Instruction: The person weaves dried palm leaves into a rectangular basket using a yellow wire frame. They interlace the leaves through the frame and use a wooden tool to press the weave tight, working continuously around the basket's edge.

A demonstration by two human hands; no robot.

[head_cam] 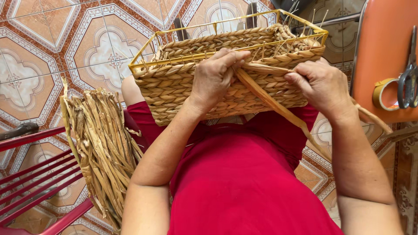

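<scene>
A half-woven basket (174, 87) of braided straw on a yellow wire frame (143, 54) rests on my lap. My left hand (215, 76) presses on the basket's near wall and pinches a flat dried leaf strand (270, 102) at the rim. My right hand (320, 85) grips the same strand and braid further right. The strand's loose end trails down over my red clothing (244, 174) toward the lower right.
A bundle of dried leaf strips (102, 148) lies on a red slatted chair (35, 182) at my left. An orange stool (383, 52) at the right carries scissors (409, 74) and a tape roll (385, 93). Patterned floor tiles (52, 52) lie beyond.
</scene>
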